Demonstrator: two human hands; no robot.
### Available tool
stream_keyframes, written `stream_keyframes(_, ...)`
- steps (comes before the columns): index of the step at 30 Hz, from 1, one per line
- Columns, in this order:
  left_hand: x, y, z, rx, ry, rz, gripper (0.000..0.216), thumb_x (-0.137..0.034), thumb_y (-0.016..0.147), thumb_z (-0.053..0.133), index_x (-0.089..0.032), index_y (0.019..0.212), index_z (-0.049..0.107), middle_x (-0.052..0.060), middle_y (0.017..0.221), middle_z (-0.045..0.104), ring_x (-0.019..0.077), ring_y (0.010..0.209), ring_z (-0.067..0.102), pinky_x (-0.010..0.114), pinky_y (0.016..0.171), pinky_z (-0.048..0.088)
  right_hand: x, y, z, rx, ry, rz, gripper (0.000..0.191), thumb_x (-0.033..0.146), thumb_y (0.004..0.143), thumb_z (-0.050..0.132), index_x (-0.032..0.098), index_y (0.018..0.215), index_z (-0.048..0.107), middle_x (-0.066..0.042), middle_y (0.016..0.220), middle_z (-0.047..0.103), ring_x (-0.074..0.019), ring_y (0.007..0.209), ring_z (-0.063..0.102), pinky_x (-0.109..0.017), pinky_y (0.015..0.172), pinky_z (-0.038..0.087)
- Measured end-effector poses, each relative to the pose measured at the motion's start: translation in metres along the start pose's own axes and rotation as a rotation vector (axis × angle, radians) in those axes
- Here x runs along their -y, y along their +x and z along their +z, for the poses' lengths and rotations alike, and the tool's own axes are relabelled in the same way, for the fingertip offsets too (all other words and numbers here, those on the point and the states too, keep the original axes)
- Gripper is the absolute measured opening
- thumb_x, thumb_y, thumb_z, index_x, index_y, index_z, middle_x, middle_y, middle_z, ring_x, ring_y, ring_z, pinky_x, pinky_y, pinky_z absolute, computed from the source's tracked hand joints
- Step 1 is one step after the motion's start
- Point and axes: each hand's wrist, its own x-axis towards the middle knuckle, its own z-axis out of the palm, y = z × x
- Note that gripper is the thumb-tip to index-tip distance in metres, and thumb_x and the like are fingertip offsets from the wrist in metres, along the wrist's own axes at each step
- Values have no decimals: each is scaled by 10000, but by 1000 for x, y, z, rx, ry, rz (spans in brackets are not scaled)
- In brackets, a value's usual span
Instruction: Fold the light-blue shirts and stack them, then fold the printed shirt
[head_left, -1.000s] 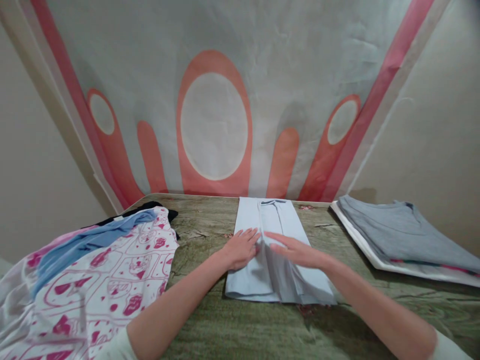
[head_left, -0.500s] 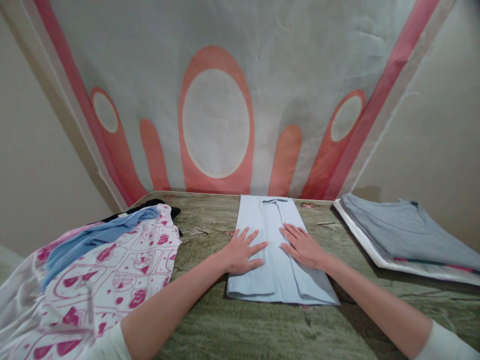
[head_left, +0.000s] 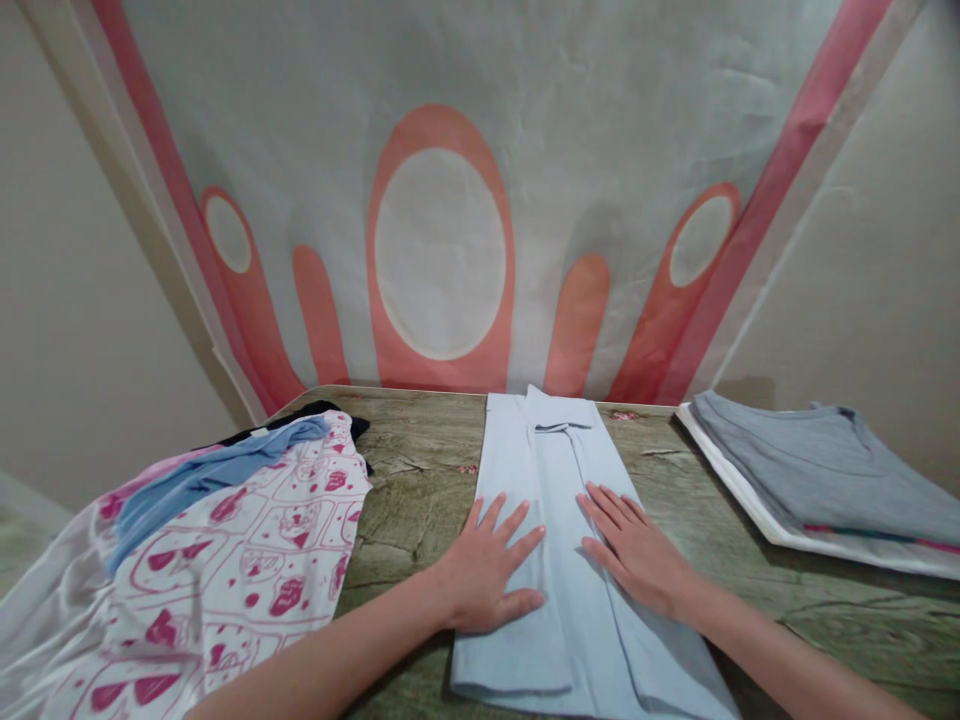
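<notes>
A light blue shirt, folded into a long narrow strip, lies lengthwise on the green wood-grain table in front of me. My left hand rests flat on its left half, fingers spread. Beside it, my right hand presses flat on the right half with its fingers stretched out. Neither hand holds anything.
A heap of unfolded clothes, topped by a white and pink printed garment and a blue one, covers the table's left side. At the right lies a stack of folded shirts with a grey one on top. A wall hanging rises behind the table.
Both hands slid down the blue shirt toward me, from its middle to its lower part, staying flat. The right hand, angled across the shirt a second ago, now lies on its right half.
</notes>
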Motion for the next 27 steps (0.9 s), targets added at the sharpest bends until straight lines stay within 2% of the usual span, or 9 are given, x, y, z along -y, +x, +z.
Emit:
stream_keyframes(7, -23, -29, -7, 92, -97, 7, 706, -650, 831, 292, -311, 1424, 111, 52, 1491, 45, 366, 1336, -38, 605, 1033, 37, 20, -34, -2, -8, -2, 5, 589, 524, 892, 275, 261, 1414, 207, -39, 1481, 161, -228, 1348, 153, -461, 1076, 197)
stream_keyframes(11, -20, -15, -18, 166, -108, -59, 655, -522, 898, 260, -193, 1435, 81, 89, 1487, 78, 286, 1354, 20, 479, 1075, 135, 20, -34, -4, 7, 0, 17, 598, 543, 885, 273, 263, 1411, 219, -31, 1477, 184, -231, 1347, 158, -458, 1070, 215)
stream_keyframes(15, 8, 31, -19, 47, 30, -130, 582, -398, 925, 252, -106, 1417, 145, 111, 1483, 94, 223, 1360, 54, 413, 1093, 99, 12, 3, -11, 1, 3, 60, 636, 555, 888, 212, 199, 1415, 219, -46, 1469, 216, -218, 1349, 151, -431, 1067, 228)
stream_keyframes(19, 40, 64, -3, -44, 102, -204, 601, -473, 920, 226, -103, 1393, 218, 120, 1473, 152, 231, 1354, 102, 409, 1087, 93, 2, 44, -7, -13, -18, 87, 711, 575, 880, 179, 100, 1406, 234, -111, 1467, 198, -236, 1347, 154, -437, 1078, 184)
stream_keyframes(23, 52, 64, 14, -109, 118, -186, 666, -562, 901, 173, -114, 1391, 221, 119, 1472, 160, 235, 1354, 101, 397, 1084, 91, 0, 54, 7, 7, -28, 68, 730, 596, 871, 178, 98, 1397, 264, -117, 1463, 207, -236, 1345, 162, -435, 1081, 167)
stream_keyframes(27, 45, 50, 20, -137, 128, -178, 683, -583, 893, 154, -124, 1395, 213, 117, 1473, 158, 254, 1355, 81, 411, 1080, 86, 4, 44, 9, -4, -26, 60, 708, 593, 872, 185, 125, 1397, 272, -95, 1465, 210, -224, 1347, 156, -430, 1084, 160)
